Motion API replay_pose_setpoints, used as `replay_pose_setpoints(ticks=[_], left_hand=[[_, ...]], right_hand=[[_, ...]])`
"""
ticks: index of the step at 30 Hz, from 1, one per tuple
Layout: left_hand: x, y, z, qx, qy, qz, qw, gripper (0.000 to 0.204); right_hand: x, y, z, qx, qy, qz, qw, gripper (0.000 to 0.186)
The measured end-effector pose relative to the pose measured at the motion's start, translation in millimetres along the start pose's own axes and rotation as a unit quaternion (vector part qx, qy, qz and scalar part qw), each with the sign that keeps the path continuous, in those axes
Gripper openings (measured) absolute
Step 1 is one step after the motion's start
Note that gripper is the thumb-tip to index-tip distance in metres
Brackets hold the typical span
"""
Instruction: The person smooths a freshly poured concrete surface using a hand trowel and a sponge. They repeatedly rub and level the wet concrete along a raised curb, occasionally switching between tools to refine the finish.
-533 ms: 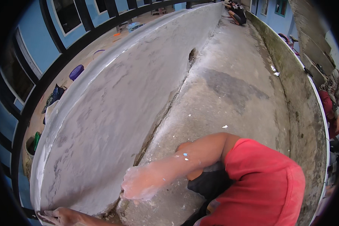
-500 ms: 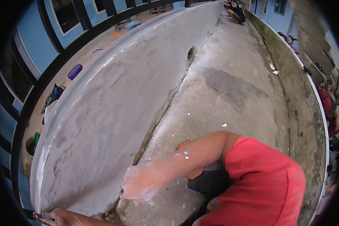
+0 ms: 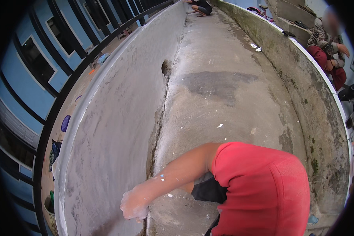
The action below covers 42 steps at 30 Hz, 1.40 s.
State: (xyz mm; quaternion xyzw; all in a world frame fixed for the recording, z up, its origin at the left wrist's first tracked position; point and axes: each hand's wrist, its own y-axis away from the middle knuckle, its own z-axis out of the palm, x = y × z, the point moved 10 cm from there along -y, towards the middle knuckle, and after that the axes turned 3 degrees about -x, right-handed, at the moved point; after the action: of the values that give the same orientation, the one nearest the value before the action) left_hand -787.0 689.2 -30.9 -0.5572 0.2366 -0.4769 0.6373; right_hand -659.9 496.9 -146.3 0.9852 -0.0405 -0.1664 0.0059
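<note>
My right hand [image 3: 134, 203], whitened with dust or plaster, is closed at the foot of the low grey plastered wall [image 3: 118, 122]. Whatever its fingers may hold is hidden. Its bare forearm, with small white and pale blue specks, comes from a red sleeve [image 3: 244, 161] at the lower right. A ragged crack [image 3: 155, 133] runs where the wall meets the concrete floor [image 3: 212, 122], just beyond the hand. My left hand is outside the picture.
A black railing [image 3: 72, 78] curves along the left. A dark hole [image 3: 166, 67] opens in the wall base. On the right stands a mossy wall [image 3: 299, 86], with a seated person [image 3: 328, 55] behind it. Another person [image 3: 202, 8] crouches far ahead. White scraps [image 3: 255, 47] lie on the floor.
The view has shifted and turned, so the wall stands more upright in it. My left hand, seen at the lower left before, has left the picture. My right hand stays closed near the wall.
</note>
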Motion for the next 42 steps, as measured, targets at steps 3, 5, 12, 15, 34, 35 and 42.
replay_pose_setpoints(ticks=[3,5,12,15,34,35,42], left_hand=[[9,6,-8,-0.003,0.025,-0.023,0.999,0.037],[14,10,-9,-0.012,0.037,-0.037,0.999,0.037],[1,48,-4,-0.124,0.089,-0.087,0.984,0.038],[-15,92,10,-0.239,0.156,-0.087,0.955,0.040],[55,105,41,-0.513,0.581,-0.445,0.449,0.045],[61,103,38,-0.511,0.569,-0.446,0.464,0.043],[13,35,37,-0.496,0.224,-0.197,0.815,0.050]], right_hand=[[15,-16,-1,0.021,-0.048,0.026,0.998,0.050],[38,-30,9,0.011,-0.045,0.055,0.997,0.054],[72,-57,24,-0.043,-0.090,0.146,0.984,0.050],[65,-68,27,-0.039,-0.138,0.167,0.975,0.045],[28,-58,-49,0.304,-0.631,-0.039,0.713,0.047],[31,-52,-51,0.320,-0.610,-0.030,0.724,0.044],[43,-21,-67,0.353,-0.633,-0.028,0.689,0.028]])
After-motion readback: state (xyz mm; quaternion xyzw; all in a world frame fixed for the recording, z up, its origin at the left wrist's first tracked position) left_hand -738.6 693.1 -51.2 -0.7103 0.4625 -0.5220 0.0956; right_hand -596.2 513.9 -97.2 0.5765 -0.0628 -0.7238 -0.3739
